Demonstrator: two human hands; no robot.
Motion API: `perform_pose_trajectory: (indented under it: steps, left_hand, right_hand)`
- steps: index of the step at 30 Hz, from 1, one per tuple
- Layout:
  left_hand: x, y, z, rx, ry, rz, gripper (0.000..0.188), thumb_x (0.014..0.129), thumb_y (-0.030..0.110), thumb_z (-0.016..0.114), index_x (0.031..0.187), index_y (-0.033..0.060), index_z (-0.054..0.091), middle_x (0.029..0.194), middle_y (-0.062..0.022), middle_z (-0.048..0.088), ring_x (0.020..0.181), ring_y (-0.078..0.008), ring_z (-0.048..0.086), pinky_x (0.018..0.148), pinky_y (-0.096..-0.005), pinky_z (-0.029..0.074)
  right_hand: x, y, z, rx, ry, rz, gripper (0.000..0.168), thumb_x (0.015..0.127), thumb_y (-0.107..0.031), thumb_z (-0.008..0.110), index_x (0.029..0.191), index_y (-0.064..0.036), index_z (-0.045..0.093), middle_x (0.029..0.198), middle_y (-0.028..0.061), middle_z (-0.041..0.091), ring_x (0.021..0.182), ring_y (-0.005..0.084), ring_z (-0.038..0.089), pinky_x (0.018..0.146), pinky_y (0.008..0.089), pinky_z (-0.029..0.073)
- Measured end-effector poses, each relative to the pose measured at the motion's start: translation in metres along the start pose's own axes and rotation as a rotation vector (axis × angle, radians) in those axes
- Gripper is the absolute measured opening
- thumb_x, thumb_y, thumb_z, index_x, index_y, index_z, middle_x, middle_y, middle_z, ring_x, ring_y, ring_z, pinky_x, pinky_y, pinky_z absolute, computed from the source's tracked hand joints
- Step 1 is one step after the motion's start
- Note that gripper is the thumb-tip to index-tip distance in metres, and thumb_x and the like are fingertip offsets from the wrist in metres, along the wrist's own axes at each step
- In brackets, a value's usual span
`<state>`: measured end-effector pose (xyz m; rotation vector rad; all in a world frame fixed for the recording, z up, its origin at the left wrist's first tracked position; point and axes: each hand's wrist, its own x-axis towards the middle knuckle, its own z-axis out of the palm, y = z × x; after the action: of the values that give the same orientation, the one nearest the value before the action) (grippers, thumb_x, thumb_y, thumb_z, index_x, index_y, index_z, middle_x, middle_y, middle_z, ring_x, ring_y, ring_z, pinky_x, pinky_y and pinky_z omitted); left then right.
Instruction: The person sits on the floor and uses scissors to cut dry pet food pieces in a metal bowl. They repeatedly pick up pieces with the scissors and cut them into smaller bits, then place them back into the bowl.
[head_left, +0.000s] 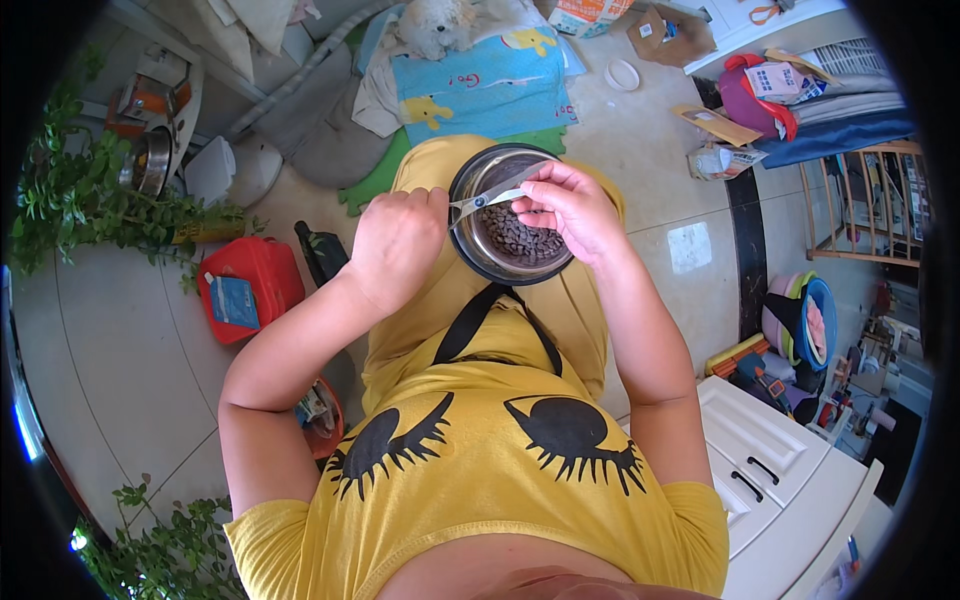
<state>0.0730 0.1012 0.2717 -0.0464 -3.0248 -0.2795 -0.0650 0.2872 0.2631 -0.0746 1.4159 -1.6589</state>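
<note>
My left hand (401, 240) is closed around the handles of metal scissors (481, 202), held over a steel bowl with a dark rim (504, 279). The scissor blades point toward my right hand (574, 202), whose bent thumb and fingers are at the blades. Whether they pinch a small piece or the blade itself is too small to tell. Brown kibble (525, 236) lies in the bowl, partly hidden by the hands and scissors. The bowl sits at my lap, over yellow trousers (420, 161).
A fluffy white dog (437, 26) is ahead, by a blue cloth (480, 90) with giraffe prints. To the left are a red container (251, 281) and leafy plants (82, 172). On the right stand a white cabinet (780, 465), stacked basins (820, 322) and a wooden rack (862, 202).
</note>
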Motion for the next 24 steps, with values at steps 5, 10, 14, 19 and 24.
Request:
perform_pose_trajectory:
  steps: [5, 10, 14, 19, 24]
  left_hand:
    - [0.0017, 0.0016, -0.0012, 0.064, 0.015, 0.003, 0.012, 0.069, 0.001, 0.057, 0.079, 0.0036, 0.050, 0.067, -0.0111, 0.055, 0.065, -0.0258, 0.058, 0.063, -0.0363, 0.047]
    - [0.0040, 0.0020, -0.0033, 0.129, 0.045, 0.012, 0.009, 0.071, 0.002, 0.055, 0.076, 0.0053, 0.048, 0.066, -0.0094, 0.054, 0.063, -0.0239, 0.058, 0.062, -0.0339, 0.047]
    - [0.0055, 0.0020, -0.0045, 0.142, 0.051, 0.015, 0.010, 0.071, 0.002, 0.056, 0.076, 0.0055, 0.048, 0.066, -0.0086, 0.054, 0.063, -0.0231, 0.058, 0.061, -0.0331, 0.047]
    - [0.0072, 0.0015, -0.0030, 0.171, 0.057, 0.019, 0.009, 0.071, 0.004, 0.056, 0.075, 0.0062, 0.049, 0.065, -0.0078, 0.054, 0.062, -0.0216, 0.058, 0.061, -0.0321, 0.047]
    - [0.0083, 0.0016, -0.0028, 0.184, 0.064, 0.022, 0.008, 0.071, 0.004, 0.056, 0.075, 0.0068, 0.049, 0.065, -0.0071, 0.054, 0.061, -0.0208, 0.058, 0.060, -0.0318, 0.047]
  right_hand:
    - [0.0022, 0.0021, 0.0000, 0.077, 0.009, -0.002, 0.005, 0.086, -0.007, 0.061, 0.087, -0.003, 0.059, 0.086, 0.0053, 0.062, 0.079, 0.0137, 0.064, 0.073, 0.0267, 0.055]
    - [0.0052, 0.0039, -0.0017, 0.158, 0.001, -0.015, 0.007, 0.085, -0.007, 0.063, 0.089, -0.003, 0.060, 0.085, 0.0058, 0.064, 0.079, 0.0144, 0.064, 0.075, 0.0276, 0.055]
    - [0.0040, 0.0015, 0.0027, 0.182, 0.039, -0.012, 0.009, 0.084, -0.007, 0.064, 0.091, -0.002, 0.061, 0.086, 0.0060, 0.064, 0.078, 0.0145, 0.064, 0.075, 0.0277, 0.055]
    - [0.0050, 0.0035, 0.0003, 0.188, 0.045, -0.033, 0.009, 0.084, -0.007, 0.065, 0.090, -0.002, 0.061, 0.085, 0.0058, 0.064, 0.077, 0.0142, 0.063, 0.075, 0.0275, 0.055]
    - [0.0065, 0.0033, 0.0005, 0.207, 0.050, -0.025, 0.010, 0.084, -0.008, 0.065, 0.091, -0.003, 0.061, 0.084, 0.0052, 0.064, 0.077, 0.0139, 0.063, 0.075, 0.0274, 0.055]
